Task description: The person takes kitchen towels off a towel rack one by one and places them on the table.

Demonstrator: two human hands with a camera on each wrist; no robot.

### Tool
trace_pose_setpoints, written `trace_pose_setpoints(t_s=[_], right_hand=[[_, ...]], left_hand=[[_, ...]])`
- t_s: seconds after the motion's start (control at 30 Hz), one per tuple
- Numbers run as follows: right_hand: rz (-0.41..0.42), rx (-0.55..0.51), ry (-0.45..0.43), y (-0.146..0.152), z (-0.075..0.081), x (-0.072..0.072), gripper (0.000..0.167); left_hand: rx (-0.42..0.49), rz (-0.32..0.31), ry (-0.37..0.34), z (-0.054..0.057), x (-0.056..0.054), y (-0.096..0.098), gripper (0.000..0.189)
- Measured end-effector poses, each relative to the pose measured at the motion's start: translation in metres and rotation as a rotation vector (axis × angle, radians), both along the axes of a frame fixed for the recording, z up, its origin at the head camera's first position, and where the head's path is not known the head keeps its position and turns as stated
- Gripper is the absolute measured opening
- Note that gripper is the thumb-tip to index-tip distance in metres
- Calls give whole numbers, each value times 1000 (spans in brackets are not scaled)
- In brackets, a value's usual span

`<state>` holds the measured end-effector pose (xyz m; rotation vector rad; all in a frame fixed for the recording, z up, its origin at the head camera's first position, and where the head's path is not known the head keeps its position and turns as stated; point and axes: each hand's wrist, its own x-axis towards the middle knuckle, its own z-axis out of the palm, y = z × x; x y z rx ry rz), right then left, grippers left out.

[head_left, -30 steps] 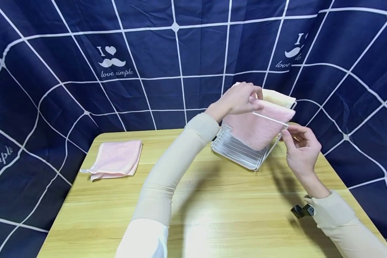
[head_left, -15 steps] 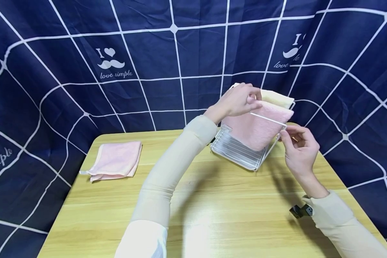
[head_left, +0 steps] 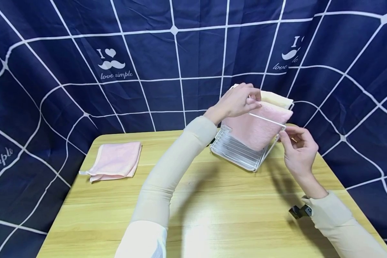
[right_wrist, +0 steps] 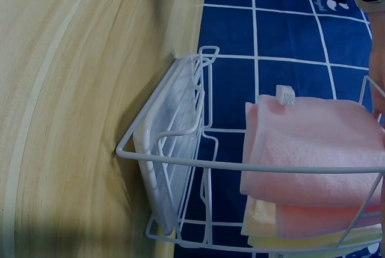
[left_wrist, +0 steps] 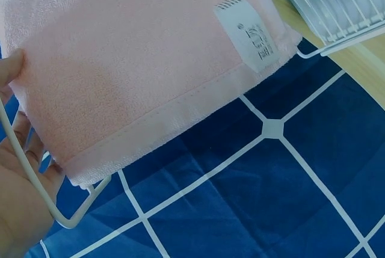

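A white wire rack (head_left: 235, 150) with a tray at its base stands at the back right of the table. Inside its upper frame hangs a folded pink towel (head_left: 254, 127), in front of a pale yellow one (head_left: 275, 97). My left hand (head_left: 235, 101) pinches the pink towel's upper edge. In the left wrist view the thumb lies on the cloth with fingers behind it, and a white label (left_wrist: 249, 34) shows near the hem. My right hand (head_left: 301, 152) pinches the rack's right side wire. Part of the hanging pink towel is hidden behind my left hand.
Another folded pink towel (head_left: 116, 160) lies at the left of the wooden table (head_left: 193, 215). A dark blue curtain (head_left: 154, 96) with white lines surrounds the back and sides. A small black device (head_left: 300, 211) sits at the right wrist.
Both hands keep their grip on the pink towel and the rack. Only a very slight shift of the head view shows.
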<state>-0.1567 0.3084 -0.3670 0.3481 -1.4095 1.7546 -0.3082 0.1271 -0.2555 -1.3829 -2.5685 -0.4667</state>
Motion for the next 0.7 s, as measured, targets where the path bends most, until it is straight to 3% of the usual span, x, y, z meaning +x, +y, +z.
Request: trace_pose_setpoints(t_s=[0.4,0.7], right_hand=[[-5,0,1,-1,-2,3,16],[-8,6,3,-1,0,1,16]], left_hand=[[64,-14,13,-4,2,-3,25],[137,-24,8,2,4,-13,25]])
